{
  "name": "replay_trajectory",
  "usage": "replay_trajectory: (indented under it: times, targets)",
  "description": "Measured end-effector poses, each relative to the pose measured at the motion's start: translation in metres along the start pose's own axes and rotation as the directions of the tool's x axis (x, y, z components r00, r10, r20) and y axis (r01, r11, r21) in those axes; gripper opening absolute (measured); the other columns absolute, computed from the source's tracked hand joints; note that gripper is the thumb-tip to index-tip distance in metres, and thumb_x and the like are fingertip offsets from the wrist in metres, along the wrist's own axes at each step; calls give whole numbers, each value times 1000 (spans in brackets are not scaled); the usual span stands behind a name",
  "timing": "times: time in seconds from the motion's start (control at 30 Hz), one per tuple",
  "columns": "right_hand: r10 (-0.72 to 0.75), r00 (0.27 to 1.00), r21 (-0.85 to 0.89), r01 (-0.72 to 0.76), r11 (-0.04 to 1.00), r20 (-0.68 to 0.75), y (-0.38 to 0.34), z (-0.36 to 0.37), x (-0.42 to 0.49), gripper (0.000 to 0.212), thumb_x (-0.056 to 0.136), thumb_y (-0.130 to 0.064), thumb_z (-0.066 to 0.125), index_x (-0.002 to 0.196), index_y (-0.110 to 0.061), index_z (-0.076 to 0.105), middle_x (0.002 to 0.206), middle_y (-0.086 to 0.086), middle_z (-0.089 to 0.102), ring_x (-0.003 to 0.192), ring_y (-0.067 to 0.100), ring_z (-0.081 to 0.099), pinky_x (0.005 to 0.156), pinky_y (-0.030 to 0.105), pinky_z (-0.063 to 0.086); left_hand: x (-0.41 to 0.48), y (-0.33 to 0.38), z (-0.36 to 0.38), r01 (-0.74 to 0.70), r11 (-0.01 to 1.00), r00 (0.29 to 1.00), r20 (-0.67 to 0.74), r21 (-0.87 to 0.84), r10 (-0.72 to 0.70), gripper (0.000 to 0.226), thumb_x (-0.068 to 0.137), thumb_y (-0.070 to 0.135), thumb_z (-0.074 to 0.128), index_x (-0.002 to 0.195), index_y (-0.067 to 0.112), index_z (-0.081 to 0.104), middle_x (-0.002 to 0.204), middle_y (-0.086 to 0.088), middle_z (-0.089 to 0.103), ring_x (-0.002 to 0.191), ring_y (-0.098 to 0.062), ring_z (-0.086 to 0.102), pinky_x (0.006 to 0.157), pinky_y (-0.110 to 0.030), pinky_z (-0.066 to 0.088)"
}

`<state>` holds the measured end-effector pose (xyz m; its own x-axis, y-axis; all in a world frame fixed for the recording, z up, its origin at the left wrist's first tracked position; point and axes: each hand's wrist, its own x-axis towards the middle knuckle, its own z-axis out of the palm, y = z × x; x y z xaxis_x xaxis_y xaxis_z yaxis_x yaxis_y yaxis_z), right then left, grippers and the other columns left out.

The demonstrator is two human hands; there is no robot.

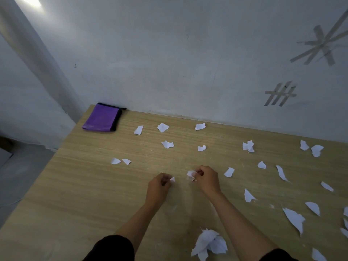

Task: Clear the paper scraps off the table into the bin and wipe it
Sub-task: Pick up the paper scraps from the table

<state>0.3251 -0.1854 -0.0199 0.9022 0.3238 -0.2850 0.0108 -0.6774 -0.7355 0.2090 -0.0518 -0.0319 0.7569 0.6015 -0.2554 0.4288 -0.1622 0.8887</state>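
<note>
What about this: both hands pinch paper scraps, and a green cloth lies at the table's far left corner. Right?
No: the head view shows the cloth is purple, not green. The left hand pinches a small scrap, the right hand a bigger scrap, and it lies at the table's far left corner.

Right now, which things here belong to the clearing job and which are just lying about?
Job: paper scraps on the table, others pinched in the left hand and right hand; folded purple cloth, probably for wiping.
Lying about: tape strips on the wall.
</note>
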Motion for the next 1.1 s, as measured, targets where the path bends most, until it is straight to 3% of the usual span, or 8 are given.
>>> replay_trajectory:
  times: [0.13,0.27,0.37,0.47,0.6,0.8,1.0,1.1]
  targets:
    - [5,996,187,-23,982,93,-9,-10,-18,6,76,-19,73,80,-19,70,77,-8,66,72,4,60,60,10,43,-4,17,9,5,993,987,158,-121,14,11,79,22,71,81,12,69,85,4,73,81,-5,67,72,-16,50]
    - [-42,959,275,-38,961,279,-4,-14,-28,6,80,-22,70,84,-26,72,90,0,72,89,16,67,80,29,54,-9,25,20,-7,986,982,184,-164,37,5,80,18,70,78,13,71,80,10,72,75,2,66,71,-18,49]
    - [-5,989,213,-26,977,146,8,-19,-25,16,86,-13,60,89,-25,71,98,-4,71,91,11,64,82,26,51,-12,22,23,36,993,995,91,-113,-25,3,81,15,69,81,12,69,78,5,71,73,-5,65,61,-8,46]
    - [-37,999,-6,37,999,-24,21,-24,-18,25,92,-11,49,112,-15,63,113,5,59,99,16,57,82,22,41,-16,15,19,59,996,998,37,-60,-57,11,82,14,67,92,14,64,82,2,68,76,-10,64,58,-10,45]
    - [-91,994,-232,105,967,68,32,-16,-12,34,87,-22,58,120,-16,57,117,3,52,110,22,48,92,31,42,-19,7,14,102,995,995,5,-8,-102,28,81,15,67,107,19,58,88,1,62,79,-10,60,64,-20,43]
    - [-61,997,-232,71,970,48,35,-8,-12,8,86,-12,56,90,-9,62,97,0,40,105,23,46,87,26,39,-17,6,18,76,997,996,40,21,-77,17,80,11,66,97,13,67,90,-3,70,83,-15,64,65,-16,44]
    - [-193,963,-239,235,942,188,37,-22,-9,37,87,-7,53,122,-17,52,117,-4,42,109,16,41,89,25,37,-22,7,27,89,996,995,43,22,-90,10,79,11,66,88,13,69,83,-2,71,78,-14,65,61,-17,43]
    - [-173,963,-228,219,949,204,37,-23,-4,11,84,-7,53,91,-15,55,99,-2,44,97,19,44,77,26,33,-23,8,28,85,996,996,34,37,-87,9,79,12,66,87,14,69,81,-1,70,76,-13,64,60,-18,42]
